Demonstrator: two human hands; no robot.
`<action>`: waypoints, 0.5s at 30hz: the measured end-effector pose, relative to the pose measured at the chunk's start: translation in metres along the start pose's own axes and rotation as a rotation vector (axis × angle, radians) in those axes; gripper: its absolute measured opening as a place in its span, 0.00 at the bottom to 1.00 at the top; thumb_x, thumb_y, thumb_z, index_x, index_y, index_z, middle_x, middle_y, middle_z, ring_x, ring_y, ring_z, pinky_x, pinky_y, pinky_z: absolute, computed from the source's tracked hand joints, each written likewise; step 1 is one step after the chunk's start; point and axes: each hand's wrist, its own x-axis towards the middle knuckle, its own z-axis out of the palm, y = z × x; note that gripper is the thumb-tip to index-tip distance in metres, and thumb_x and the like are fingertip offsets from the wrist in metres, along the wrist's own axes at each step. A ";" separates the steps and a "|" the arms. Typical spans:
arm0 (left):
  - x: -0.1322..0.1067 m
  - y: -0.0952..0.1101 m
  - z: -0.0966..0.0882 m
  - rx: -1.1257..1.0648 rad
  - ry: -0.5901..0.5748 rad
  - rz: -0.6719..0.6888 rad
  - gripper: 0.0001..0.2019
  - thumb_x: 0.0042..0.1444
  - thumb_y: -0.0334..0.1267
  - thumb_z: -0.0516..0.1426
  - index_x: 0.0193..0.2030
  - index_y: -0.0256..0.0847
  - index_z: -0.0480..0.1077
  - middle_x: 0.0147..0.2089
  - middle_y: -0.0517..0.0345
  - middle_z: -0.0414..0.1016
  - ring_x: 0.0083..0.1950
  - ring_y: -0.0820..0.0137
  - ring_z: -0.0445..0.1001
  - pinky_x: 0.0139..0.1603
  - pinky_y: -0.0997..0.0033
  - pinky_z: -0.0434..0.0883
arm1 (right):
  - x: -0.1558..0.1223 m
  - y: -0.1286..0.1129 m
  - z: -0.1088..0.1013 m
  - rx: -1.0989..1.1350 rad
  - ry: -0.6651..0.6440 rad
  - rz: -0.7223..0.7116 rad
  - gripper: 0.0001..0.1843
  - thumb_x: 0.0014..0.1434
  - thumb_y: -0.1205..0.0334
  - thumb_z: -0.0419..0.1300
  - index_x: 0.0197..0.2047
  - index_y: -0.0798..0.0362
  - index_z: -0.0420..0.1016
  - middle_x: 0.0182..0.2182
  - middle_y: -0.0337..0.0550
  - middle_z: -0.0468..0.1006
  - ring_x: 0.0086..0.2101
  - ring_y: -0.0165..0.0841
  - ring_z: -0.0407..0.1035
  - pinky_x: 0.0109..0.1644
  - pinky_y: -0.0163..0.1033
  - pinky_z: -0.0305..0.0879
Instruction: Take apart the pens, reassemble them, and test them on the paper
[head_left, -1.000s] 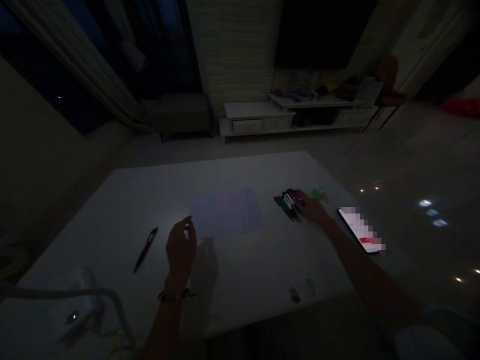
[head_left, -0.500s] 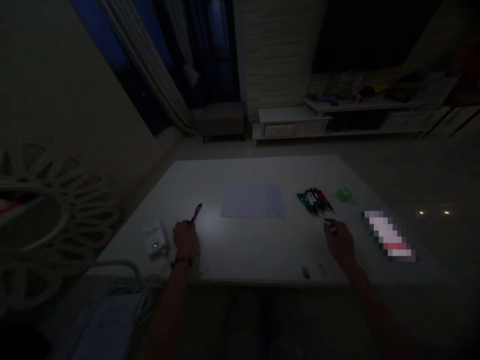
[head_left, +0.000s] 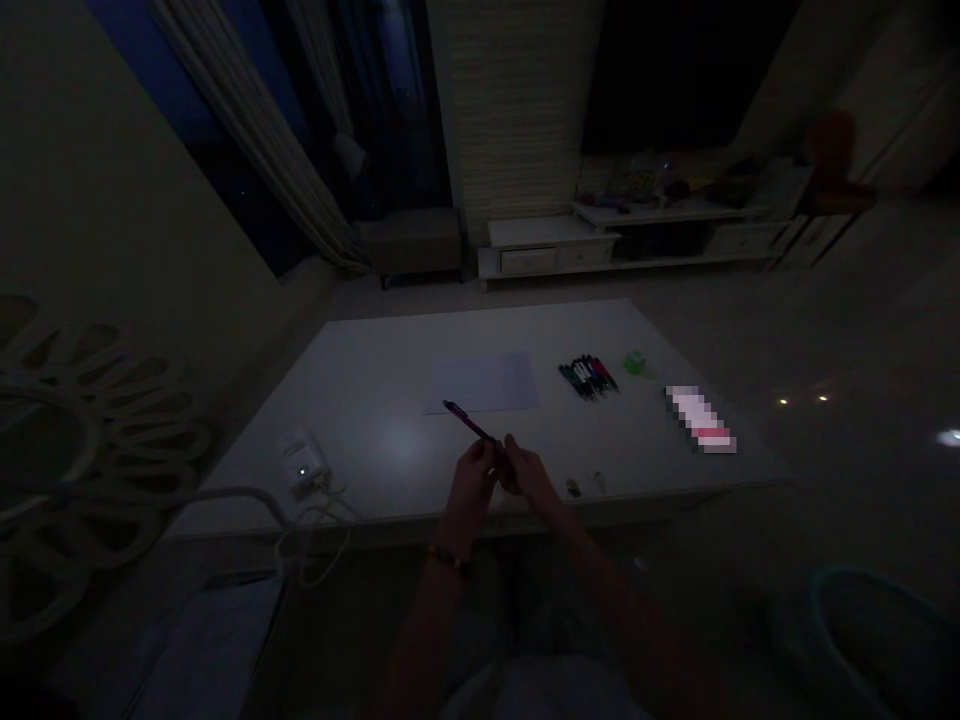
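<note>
A dark pen with a purplish barrel points up and to the left over the table, its lower end between my two hands. My left hand pinches it from the left. Fingers of my right hand are closed at the pen's lower end, touching the left hand; the dim light hides the exact grip. Just beyond the pen lies a sheet of paper. To its right several pens rest side by side in a bunch.
On the white table are a green object, a blurred-out phone-like thing, a white box with a cable and small bits near the front edge. A round teal rim shows at lower right.
My left hand has carried the pen rightward to the middle, and my right hand has come left to meet it. The pen now tilts left. The view has shifted somewhat to the right.
</note>
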 end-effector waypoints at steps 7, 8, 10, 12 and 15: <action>-0.013 -0.001 -0.004 0.385 0.197 0.283 0.28 0.48 0.50 0.60 0.55 0.44 0.61 0.48 0.48 0.70 0.49 0.63 0.70 0.49 0.59 0.67 | -0.009 0.001 -0.028 -0.108 0.061 -0.133 0.26 0.51 0.37 0.53 0.21 0.53 0.63 0.13 0.33 0.60 0.16 0.24 0.53 0.19 0.31 0.49; -0.014 0.003 -0.008 0.550 0.270 0.414 0.30 0.48 0.50 0.60 0.58 0.46 0.59 0.52 0.48 0.68 0.53 0.61 0.68 0.52 0.55 0.64 | -0.011 -0.001 -0.034 -0.170 0.062 -0.167 0.25 0.51 0.39 0.54 0.22 0.54 0.64 0.14 0.33 0.61 0.17 0.24 0.55 0.20 0.31 0.50; -0.017 0.013 -0.015 0.958 0.289 0.662 0.30 0.49 0.47 0.60 0.59 0.48 0.58 0.56 0.48 0.65 0.59 0.58 0.61 0.59 0.49 0.55 | -0.012 -0.005 -0.044 -0.261 0.029 -0.235 0.22 0.51 0.41 0.56 0.22 0.54 0.65 0.15 0.33 0.63 0.18 0.25 0.56 0.22 0.31 0.51; -0.018 0.022 -0.018 1.334 0.139 0.805 0.20 0.54 0.43 0.57 0.55 0.49 0.63 0.54 0.51 0.68 0.59 0.59 0.61 0.62 0.47 0.48 | -0.011 -0.012 -0.049 -0.267 -0.027 -0.272 0.21 0.50 0.43 0.57 0.23 0.54 0.65 0.15 0.33 0.63 0.19 0.25 0.56 0.22 0.31 0.52; -0.012 0.028 -0.021 1.652 -0.058 0.848 0.09 0.60 0.38 0.50 0.45 0.46 0.69 0.40 0.56 0.74 0.46 0.65 0.70 0.56 0.55 0.56 | -0.009 -0.017 -0.045 -0.147 0.004 -0.221 0.23 0.48 0.41 0.57 0.21 0.53 0.63 0.14 0.33 0.61 0.16 0.24 0.54 0.19 0.31 0.49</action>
